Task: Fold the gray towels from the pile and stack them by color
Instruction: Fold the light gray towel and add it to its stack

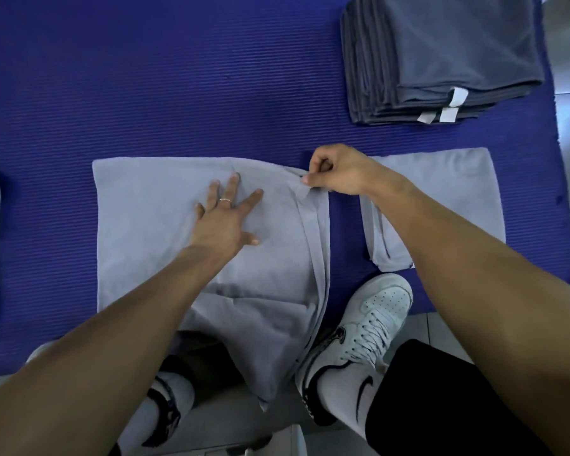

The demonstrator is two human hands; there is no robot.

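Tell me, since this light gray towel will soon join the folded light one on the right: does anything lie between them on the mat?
Nothing visible does. Only a strip of bare blue mat separates the light gray towel from the folded light gray towel. The right hand pinches the towel's far right corner; the left hand presses flat on it.

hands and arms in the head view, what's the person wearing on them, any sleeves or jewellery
Both forearms are bare, with no sleeves, watch or bracelet showing. The left hand wears one thin metal ring. The right hand shows no ring or other jewellery on the parts that are visible.
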